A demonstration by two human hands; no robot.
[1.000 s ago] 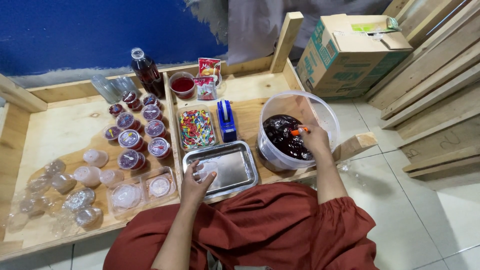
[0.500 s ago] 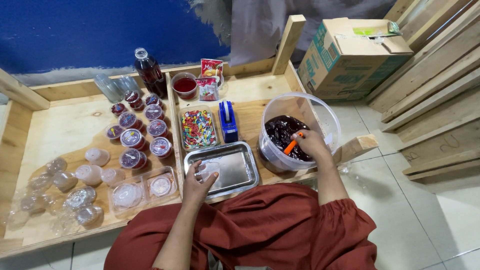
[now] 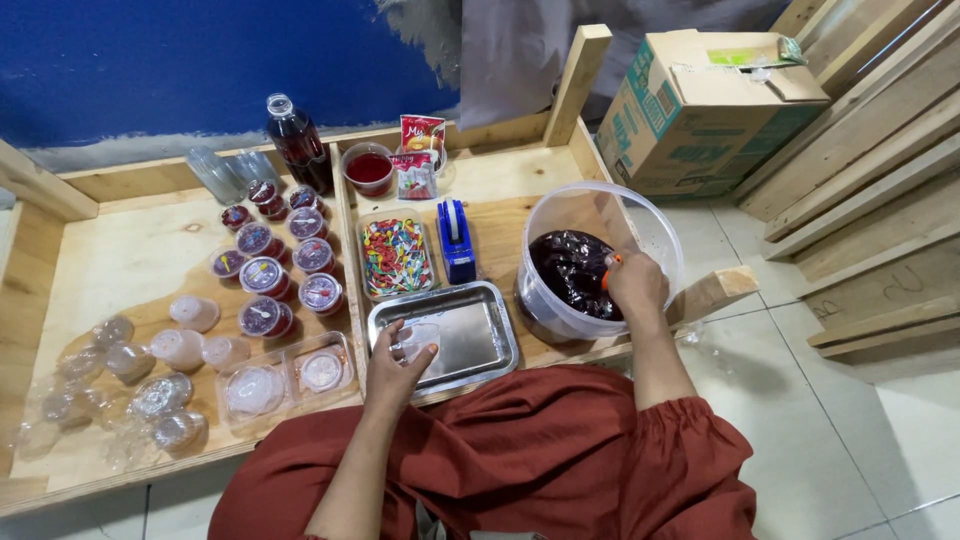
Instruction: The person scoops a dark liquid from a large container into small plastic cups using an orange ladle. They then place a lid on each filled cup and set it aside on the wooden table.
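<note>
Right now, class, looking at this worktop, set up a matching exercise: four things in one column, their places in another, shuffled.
Things:
1. steel tray
2. blue tape dispenser
3. cardboard box
4. dark bottle

Places:
A. on the tiled floor, far right
B. under the left hand
C. against the blue wall
D. between the sweets tub and the bucket

Pairs: 1-B, 2-D, 3-A, 4-C

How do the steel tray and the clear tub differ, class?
The steel tray is shallow, rectangular and shiny metal; the clear tub is deep, round and see-through. The tray holds a small clear cup under the left hand; the tub holds dark jelly, with the right hand inside. Both sit on the wooden platform.
</note>
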